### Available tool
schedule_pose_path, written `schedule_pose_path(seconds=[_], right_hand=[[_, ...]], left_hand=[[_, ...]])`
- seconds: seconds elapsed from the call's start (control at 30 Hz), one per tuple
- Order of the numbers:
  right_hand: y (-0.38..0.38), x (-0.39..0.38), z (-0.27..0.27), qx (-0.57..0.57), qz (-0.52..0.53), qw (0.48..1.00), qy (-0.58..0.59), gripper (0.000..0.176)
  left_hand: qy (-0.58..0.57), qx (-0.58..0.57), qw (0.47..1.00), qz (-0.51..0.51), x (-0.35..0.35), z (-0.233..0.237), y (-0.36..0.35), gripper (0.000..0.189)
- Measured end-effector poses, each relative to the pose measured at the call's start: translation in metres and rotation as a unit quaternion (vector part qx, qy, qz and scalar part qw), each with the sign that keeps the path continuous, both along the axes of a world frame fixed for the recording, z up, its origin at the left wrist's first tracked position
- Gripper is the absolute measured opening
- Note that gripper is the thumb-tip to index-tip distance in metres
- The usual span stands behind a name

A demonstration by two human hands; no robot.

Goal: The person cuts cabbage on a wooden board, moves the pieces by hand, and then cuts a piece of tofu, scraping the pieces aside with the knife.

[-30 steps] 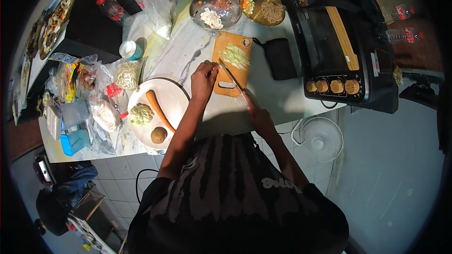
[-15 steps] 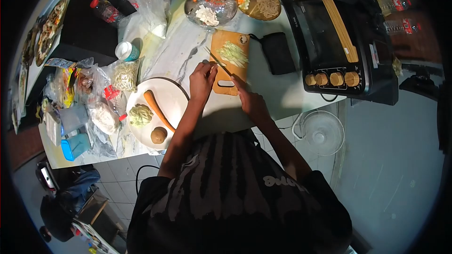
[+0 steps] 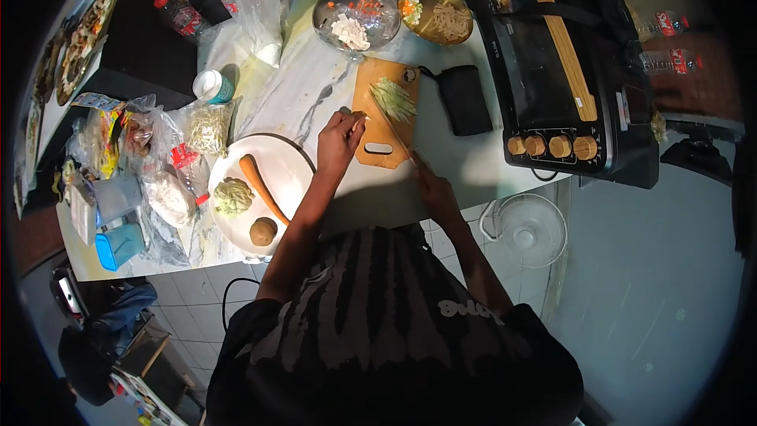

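The right hand (image 3: pixel 430 183) is gripping a knife (image 3: pixel 398 136), blade slanting across the board (image 3: pixel 369 132) toward the shredded cabbage (image 3: pixel 392 99), while the left hand (image 3: pixel 339 140), fingers curled, possibly around something, is resting at the board's left edge, seemingly steadying it.

L hand (image 3: pixel 341 140) is out front, forearm stretched fwd, knuckles up, fingers curled under w/ tips bunched together. R hand (image 3: pixel 432 187) sits nearer the body, elbow bent, fingers closed in a grip, wrist angled in toward the L.
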State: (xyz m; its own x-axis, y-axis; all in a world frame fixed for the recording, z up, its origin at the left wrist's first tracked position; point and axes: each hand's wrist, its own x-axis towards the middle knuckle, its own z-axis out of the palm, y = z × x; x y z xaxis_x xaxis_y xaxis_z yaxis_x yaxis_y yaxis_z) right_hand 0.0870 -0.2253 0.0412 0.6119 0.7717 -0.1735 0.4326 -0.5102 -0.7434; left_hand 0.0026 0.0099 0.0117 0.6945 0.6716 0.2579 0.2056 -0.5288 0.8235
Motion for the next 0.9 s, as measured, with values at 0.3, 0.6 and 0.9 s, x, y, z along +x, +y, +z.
schedule_pose_path(seconds=[0.3,0.6,0.9], right_hand=[[0.019,-0.001,0.040,-0.138,-0.042,0.985,0.093,0.048],[-0.010,0.001,0.015,0.084,-0.126,0.983,0.107,0.051],[-0.076,-0.012,0.011,0.180,-0.165,0.969,-0.026,0.050]], left_hand=[[0.004,0.025,1.000,-0.011,-0.002,0.004,-0.003,0.010],[0.018,0.077,0.996,-0.032,-0.011,0.022,-0.010,0.008],[0.003,-0.257,0.903,-0.343,0.003,0.022,-0.078,0.017]])
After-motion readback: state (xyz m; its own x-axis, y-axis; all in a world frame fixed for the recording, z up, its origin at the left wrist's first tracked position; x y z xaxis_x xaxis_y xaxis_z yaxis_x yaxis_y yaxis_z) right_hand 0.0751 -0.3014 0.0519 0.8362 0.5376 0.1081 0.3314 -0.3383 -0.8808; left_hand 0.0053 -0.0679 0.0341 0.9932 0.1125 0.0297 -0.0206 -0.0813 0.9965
